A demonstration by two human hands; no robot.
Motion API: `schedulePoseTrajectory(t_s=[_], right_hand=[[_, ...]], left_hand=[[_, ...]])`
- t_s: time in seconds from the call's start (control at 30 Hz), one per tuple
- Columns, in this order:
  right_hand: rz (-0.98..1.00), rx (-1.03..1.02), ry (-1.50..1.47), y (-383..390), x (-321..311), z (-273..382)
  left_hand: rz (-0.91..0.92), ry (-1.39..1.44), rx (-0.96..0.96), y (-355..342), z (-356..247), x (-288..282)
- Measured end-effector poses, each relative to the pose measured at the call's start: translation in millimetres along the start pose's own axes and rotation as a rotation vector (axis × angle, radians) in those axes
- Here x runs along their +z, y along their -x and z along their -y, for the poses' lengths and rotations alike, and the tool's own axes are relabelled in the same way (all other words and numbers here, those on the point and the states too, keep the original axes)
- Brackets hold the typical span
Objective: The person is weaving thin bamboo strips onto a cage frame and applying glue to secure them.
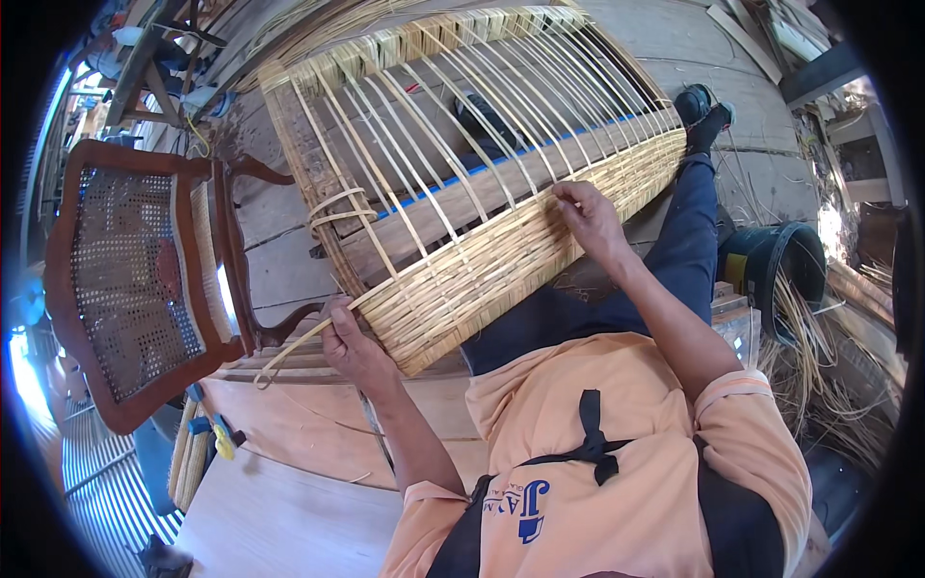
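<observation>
A wooden frame (308, 178) lies across my legs, strung with pale cane strands (424, 120) from its far rail to the near side. Its near side carries a band of dense cane weaving (482, 279). At the left end of that band, my left hand (358, 349) is closed on a loose cane strip (294, 349), whose tail curls out to the left. My right hand (590, 220) rests at the upper edge of the weaving, right of the middle, with its fingers curled in a pinch. Whatever lies between those fingertips is too small to tell.
A brown wooden chair with a caned back (135, 279) stands close on the left. A dark bucket (776, 275) with loose cane strands (805, 328) is at the right. Wooden boards (289, 482) lie at lower left, with a yellow and blue tool (224, 438) beside them.
</observation>
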State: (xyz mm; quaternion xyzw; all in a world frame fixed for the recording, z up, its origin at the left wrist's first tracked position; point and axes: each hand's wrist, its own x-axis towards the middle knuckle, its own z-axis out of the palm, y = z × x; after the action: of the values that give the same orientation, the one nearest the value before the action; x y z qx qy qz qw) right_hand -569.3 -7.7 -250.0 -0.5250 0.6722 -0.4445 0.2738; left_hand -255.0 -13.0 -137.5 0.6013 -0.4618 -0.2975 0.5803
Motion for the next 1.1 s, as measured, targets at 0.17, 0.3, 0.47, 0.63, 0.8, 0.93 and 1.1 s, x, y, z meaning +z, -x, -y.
schedulePoseTrajectory(t_s=[0.17,0.3,0.47,0.63,0.8,0.93,1.1], right_hand=[[0.027,-0.014,0.056,6.3,-1.4,3.2],[0.039,-0.082,-0.033,8.6,12.2,11.6],[0.062,-0.087,-0.001,6.0,16.8,19.4],[0.058,-0.140,-0.002,29.0,-20.5,13.0],[0.024,0.123,0.051,79.9,-91.8,-14.7],[-0.102,0.164,0.111,131.7,-151.3,-18.9],[-0.606,0.525,0.272,233.5,-248.9,-62.3]], left_hand=[[0.022,-0.045,-0.003,-0.1,1.9,0.5],[0.002,-0.151,0.090,4.2,-0.1,4.0],[0.002,-0.232,0.064,8.4,-2.7,4.0],[-0.075,-0.668,0.023,24.0,-10.7,-4.7],[0.178,-0.635,0.331,52.3,-32.0,26.3],[0.763,-0.896,0.531,52.1,-55.3,110.4],[1.048,-1.381,0.467,31.7,-47.3,168.3]])
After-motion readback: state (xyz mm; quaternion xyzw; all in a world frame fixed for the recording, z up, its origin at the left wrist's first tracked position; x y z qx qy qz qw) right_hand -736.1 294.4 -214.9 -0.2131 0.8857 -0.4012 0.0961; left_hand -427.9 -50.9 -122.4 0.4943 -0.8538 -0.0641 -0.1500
